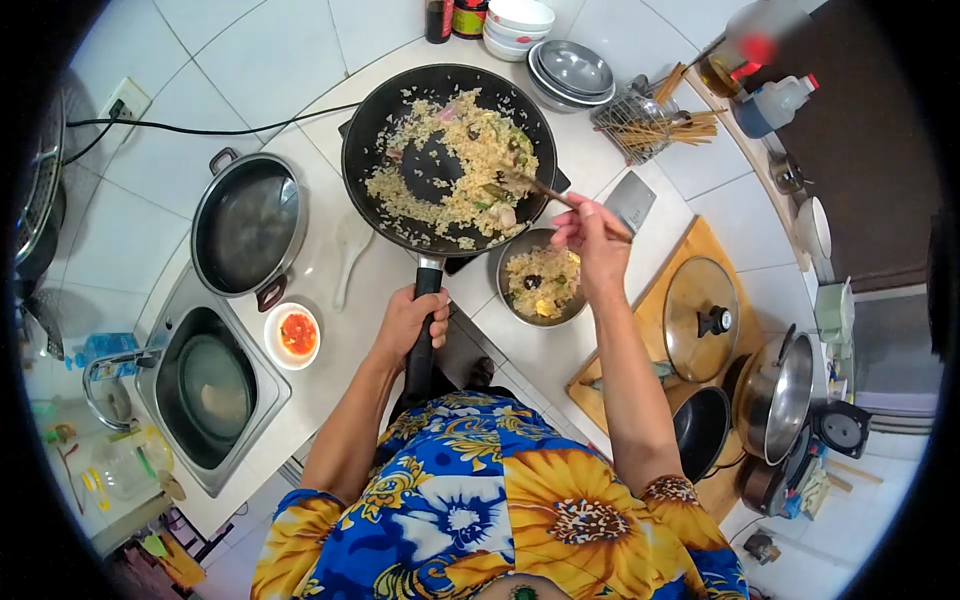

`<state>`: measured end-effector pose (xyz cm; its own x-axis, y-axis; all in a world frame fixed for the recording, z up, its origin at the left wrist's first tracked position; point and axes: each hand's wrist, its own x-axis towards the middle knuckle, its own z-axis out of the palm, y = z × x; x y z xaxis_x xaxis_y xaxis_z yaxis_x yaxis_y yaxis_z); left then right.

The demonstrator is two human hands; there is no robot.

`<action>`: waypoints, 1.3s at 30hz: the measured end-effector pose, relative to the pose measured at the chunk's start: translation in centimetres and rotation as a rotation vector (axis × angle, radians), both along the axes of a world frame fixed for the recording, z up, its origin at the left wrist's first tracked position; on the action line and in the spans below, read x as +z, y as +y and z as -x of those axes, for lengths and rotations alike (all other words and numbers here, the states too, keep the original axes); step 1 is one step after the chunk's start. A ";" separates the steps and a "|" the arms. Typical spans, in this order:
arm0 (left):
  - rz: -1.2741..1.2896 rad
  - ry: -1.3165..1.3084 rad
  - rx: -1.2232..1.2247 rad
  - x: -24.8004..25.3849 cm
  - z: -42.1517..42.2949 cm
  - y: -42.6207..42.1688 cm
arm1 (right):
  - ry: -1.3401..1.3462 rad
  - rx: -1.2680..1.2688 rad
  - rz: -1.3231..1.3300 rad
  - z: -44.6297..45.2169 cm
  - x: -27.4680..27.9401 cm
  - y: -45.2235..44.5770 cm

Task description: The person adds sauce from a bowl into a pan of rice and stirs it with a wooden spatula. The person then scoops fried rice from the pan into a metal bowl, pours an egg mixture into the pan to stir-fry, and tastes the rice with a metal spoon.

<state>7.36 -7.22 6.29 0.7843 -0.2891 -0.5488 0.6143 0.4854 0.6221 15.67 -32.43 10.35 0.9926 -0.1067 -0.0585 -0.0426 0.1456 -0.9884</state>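
Observation:
My left hand (408,325) is wrapped around the black handle of a frying pan (365,165), which sits at the back of the counter. Fried rice (470,150) with green and pink bits covers much of the pan, leaving dark bare patches in the middle. In my right hand (592,240), a wooden spatula (560,197) slants over the pan's right rim, its head partly buried in the rice. Below that hand stands a metal bowl (507,292) holding more rice with yellow pieces.
To the left are an empty two-handled pot (205,225), a white spoon (348,260), a small bowl of red sauce (308,357) and the sink (262,410). A cleaver (632,200), a chopstick basket (635,140) and a glass lid (690,315) on a wooden board (590,395) lie right.

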 end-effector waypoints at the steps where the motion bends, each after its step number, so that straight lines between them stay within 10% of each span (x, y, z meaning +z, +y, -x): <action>1: 0.001 0.000 0.001 0.0 -0.1 0.0 | -0.022 -0.062 -0.044 -0.4 0.0 -0.4; 10: 0.063 0.063 0.006 0.7 -1.6 0.7 | 0.015 -0.188 -0.500 -2.0 -1.3 -2.2; 26: 0.105 0.044 -0.064 0.2 -3.9 2.2 | 0.029 -0.034 -0.333 -6.3 -0.7 -4.7; 39: -0.162 0.215 0.217 -6.6 10.2 4.5 | 0.109 -0.222 -1.083 -7.3 -9.4 -4.6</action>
<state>-2.80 -2.74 -0.29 0.6796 -0.0236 -0.7332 0.6328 0.5245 0.5696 22.97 -37.07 0.99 0.9417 -0.1213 -0.3138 0.0127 0.9449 -0.3271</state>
